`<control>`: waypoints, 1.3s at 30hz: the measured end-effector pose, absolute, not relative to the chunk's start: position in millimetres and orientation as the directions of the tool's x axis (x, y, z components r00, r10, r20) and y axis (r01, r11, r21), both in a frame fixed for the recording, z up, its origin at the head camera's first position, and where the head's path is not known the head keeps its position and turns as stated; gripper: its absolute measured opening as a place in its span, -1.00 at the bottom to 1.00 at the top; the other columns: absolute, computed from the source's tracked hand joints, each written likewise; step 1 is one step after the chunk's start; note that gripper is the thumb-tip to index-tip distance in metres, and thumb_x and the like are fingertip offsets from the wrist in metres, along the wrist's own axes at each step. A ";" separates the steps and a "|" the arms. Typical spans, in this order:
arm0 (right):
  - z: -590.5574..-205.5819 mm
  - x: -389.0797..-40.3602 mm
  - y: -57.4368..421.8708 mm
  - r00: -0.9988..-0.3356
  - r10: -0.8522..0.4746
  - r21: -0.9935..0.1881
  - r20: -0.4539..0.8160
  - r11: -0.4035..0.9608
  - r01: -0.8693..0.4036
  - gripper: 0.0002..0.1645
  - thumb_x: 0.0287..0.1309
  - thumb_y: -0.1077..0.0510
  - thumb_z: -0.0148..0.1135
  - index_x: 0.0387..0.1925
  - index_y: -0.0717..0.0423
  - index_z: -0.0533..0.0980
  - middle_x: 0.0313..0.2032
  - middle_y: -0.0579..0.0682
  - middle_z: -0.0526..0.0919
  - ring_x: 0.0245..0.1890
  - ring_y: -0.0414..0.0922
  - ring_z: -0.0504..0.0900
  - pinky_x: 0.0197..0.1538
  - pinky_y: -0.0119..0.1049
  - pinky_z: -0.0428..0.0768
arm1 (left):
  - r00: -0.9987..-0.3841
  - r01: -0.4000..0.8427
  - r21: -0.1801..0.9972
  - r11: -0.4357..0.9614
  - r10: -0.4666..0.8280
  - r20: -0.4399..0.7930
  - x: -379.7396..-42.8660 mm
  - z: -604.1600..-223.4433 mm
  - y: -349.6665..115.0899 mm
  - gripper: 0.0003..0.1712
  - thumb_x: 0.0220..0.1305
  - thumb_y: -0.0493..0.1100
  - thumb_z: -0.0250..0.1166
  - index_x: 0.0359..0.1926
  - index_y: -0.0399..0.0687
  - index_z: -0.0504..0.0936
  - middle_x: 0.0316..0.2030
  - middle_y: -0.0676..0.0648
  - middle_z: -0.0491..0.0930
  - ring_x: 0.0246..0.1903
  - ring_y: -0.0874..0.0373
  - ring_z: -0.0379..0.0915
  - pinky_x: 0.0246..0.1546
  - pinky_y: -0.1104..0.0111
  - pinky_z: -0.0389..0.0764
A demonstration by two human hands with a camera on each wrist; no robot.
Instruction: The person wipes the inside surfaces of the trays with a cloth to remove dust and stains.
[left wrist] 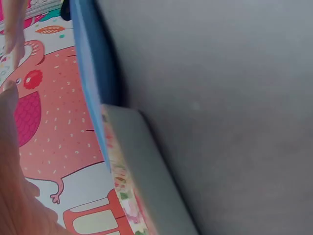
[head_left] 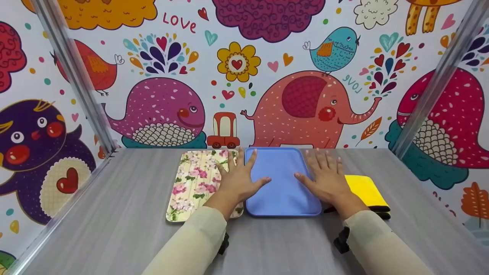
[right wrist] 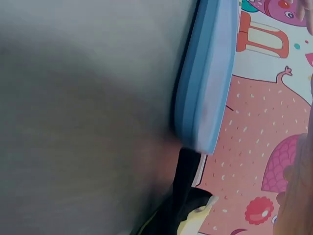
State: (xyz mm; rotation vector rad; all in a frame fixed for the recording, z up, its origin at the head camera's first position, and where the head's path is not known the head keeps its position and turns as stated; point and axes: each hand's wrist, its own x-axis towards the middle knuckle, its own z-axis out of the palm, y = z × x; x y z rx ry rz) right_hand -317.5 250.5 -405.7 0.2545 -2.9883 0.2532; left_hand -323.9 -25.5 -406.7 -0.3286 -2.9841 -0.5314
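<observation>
A flat blue tray [head_left: 282,198] lies at the middle of the table's far side. Beside its left edge is a tray with a pink floral pattern [head_left: 187,191]. My left hand [head_left: 238,181], fingers spread, hovers over the gap between the two trays. In the left wrist view that hand [left wrist: 22,191] stays apart from the tray rims. Above the blue tray's right edge, my right hand [head_left: 330,179] is spread too and holds nothing. Under its wrist side sits a yellow item with black edges [head_left: 365,189], partly hidden; its kind is unclear. A black strip [right wrist: 185,171] from its direction reaches the blue tray.
The grey table [head_left: 114,191] ends at a back wall [head_left: 229,91] printed with cartoon animals. Metal posts [head_left: 72,72] stand at the left and right corners. Side panels with the same print border the table.
</observation>
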 end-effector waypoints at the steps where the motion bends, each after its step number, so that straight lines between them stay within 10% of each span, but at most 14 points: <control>1: -405.5 -317.5 252.5 -0.978 -0.152 -0.159 0.142 0.972 -0.174 0.23 0.27 -0.68 -0.28 0.68 -0.10 -0.26 0.67 0.19 -0.31 0.64 0.33 -0.35 0.53 0.41 -0.50 | -0.973 0.222 0.342 0.913 0.188 0.132 -324.4 -405.7 -25.0 0.16 0.20 0.69 0.01 0.67 0.44 -0.18 0.69 -0.12 -0.31 0.63 -0.37 -0.40 0.46 -0.49 -0.23; 27: -414.0 -297.6 331.4 -0.998 0.003 -0.336 0.056 0.942 -0.016 0.16 0.39 -0.59 -0.25 0.67 -0.04 -0.32 0.63 0.36 -0.30 0.58 0.46 -0.29 0.50 0.48 -0.43 | -0.988 0.120 0.658 0.744 0.153 0.007 -320.3 -431.3 -12.4 0.19 0.27 0.47 0.26 0.69 0.21 -0.13 0.66 -0.25 -0.09 0.60 -0.30 -0.05 0.51 -0.26 0.17; 39: -417.9 -293.2 362.5 -0.991 0.100 -0.491 -0.088 0.861 0.131 0.16 0.36 -0.65 -0.40 0.64 -0.15 -0.49 0.61 0.38 -0.45 0.55 0.53 -0.34 0.37 0.65 -0.22 | -0.994 0.046 0.626 0.778 0.100 -0.051 -323.3 -433.7 -10.7 0.13 0.35 0.24 0.34 0.65 -0.17 -0.02 0.60 -0.32 0.10 0.55 -0.27 0.12 0.53 -0.12 0.22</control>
